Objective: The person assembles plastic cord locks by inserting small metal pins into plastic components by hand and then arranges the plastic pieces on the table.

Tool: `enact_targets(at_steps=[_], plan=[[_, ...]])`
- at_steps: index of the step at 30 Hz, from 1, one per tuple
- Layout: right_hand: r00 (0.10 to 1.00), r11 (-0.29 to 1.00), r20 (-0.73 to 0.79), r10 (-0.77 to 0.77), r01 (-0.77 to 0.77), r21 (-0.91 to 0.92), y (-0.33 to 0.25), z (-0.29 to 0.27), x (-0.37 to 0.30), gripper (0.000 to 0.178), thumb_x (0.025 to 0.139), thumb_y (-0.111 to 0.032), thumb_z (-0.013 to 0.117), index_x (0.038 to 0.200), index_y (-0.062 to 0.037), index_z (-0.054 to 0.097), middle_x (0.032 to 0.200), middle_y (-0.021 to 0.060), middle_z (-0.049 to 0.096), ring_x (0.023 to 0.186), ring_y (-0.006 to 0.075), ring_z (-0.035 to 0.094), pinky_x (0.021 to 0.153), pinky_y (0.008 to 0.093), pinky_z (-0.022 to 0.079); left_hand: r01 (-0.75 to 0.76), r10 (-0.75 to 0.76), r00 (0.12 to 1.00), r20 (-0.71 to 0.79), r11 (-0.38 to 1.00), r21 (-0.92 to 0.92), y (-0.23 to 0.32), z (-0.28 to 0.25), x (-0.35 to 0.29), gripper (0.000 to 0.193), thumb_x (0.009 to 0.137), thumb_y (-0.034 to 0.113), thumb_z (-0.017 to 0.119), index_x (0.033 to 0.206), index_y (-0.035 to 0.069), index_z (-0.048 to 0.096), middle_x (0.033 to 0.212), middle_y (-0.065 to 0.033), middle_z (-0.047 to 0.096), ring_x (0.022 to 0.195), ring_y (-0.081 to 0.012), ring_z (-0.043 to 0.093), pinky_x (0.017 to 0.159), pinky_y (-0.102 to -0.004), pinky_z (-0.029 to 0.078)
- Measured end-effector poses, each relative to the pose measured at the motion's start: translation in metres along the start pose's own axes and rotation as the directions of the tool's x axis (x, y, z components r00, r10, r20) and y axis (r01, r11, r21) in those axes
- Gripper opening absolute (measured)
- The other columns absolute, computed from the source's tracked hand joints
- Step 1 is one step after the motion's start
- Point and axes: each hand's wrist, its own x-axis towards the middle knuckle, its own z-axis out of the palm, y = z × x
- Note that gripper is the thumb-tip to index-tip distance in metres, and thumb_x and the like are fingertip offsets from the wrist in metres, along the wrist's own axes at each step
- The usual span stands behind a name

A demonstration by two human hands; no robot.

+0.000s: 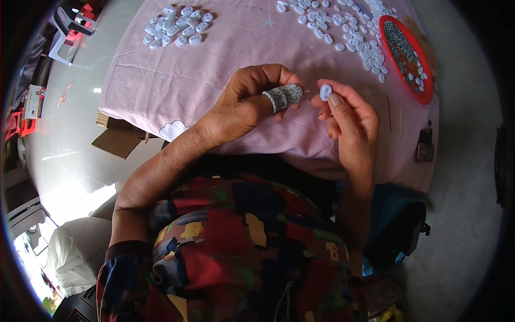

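My left hand (249,99) is over the pink cloth with its thumb and fingers pinched together. A speckled grey knitted finger cover (284,97) is on its thumb. From this pinch a tiny metal piece (306,91) sticks out toward the right; it looks threaded or coiled, but is too small to tell which. Just to the right, my right hand (351,115) grips a small white oval plastic piece (325,92) between thumb and forefinger, its face turned up. A narrow gap separates the metal piece from the white one.
A pink cloth (161,80) covers the table. White oval pieces (177,24) form a cluster at far left; many more (365,48) spread at far right. Beside them, a red tray (429,96) holds small grey metal parts. An open cardboard box (115,140) stands at the left.
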Motion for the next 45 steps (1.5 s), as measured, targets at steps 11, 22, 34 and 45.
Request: enact_targets(at_steps=[11, 22, 34, 45], plan=[[0.999, 0.996, 0.039, 0.029, -0.032, 0.080, -0.004, 0.005, -0.006, 0.027, 0.096, -0.016, 0.057, 0.115, 0.0014, 0.063, 0.084, 0.0072, 0.066, 0.065, 0.0038, 0.051, 0.049, 0.0154, 0.032, -0.024, 0.028, 0.999, -0.044, 0.996, 0.082, -0.001, 0.006, -0.001, 0.014, 0.092, 0.004, 0.054, 0.102, -0.003, 0.062, 0.081, -0.0023, 0.062, 0.069, -0.0069, 0.055, 0.063, -0.0220, 0.045], [0.983, 0.983, -0.043, -0.179, 0.180, 0.041, -0.002, 0.010, -0.013, 0.027, 0.093, -0.009, 0.059, 0.118, 0.0032, 0.061, 0.090, 0.0072, 0.066, 0.069, 0.0032, 0.050, 0.053, 0.0162, 0.037, -0.012, 0.012, 1.000, 0.004, 0.998, 0.063, 0.005, 0.005, -0.002, 0.014, 0.093, 0.006, 0.055, 0.102, -0.004, 0.061, 0.083, -0.0025, 0.061, 0.071, -0.0071, 0.054, 0.064, -0.0221, 0.045], [0.978, 0.979, -0.060, -0.200, 0.197, -0.046, 0.002, 0.010, -0.017, 0.029, 0.091, -0.004, 0.062, 0.119, 0.0022, 0.062, 0.091, -0.0001, 0.065, 0.063, -0.0004, 0.041, 0.054, 0.0154, 0.032, -0.019, 0.017, 1.000, 0.019, 0.994, 0.111, 0.003, 0.005, -0.005, 0.026, 0.079, -0.010, 0.047, 0.099, -0.003, 0.062, 0.086, -0.0010, 0.062, 0.076, -0.0053, 0.055, 0.066, -0.0205, 0.044], [0.973, 0.973, -0.028, -0.227, 0.226, -0.033, 0.008, 0.008, -0.017, 0.024, 0.091, -0.005, 0.064, 0.114, 0.0032, 0.065, 0.092, -0.0005, 0.065, 0.069, 0.0002, 0.045, 0.057, 0.0159, 0.033, 0.014, -0.012, 1.000, -0.013, 0.983, 0.183, 0.004, 0.008, -0.006, 0.011, 0.088, -0.003, 0.058, 0.097, -0.003, 0.063, 0.084, 0.0016, 0.061, 0.075, -0.0030, 0.053, 0.066, -0.0190, 0.043]])
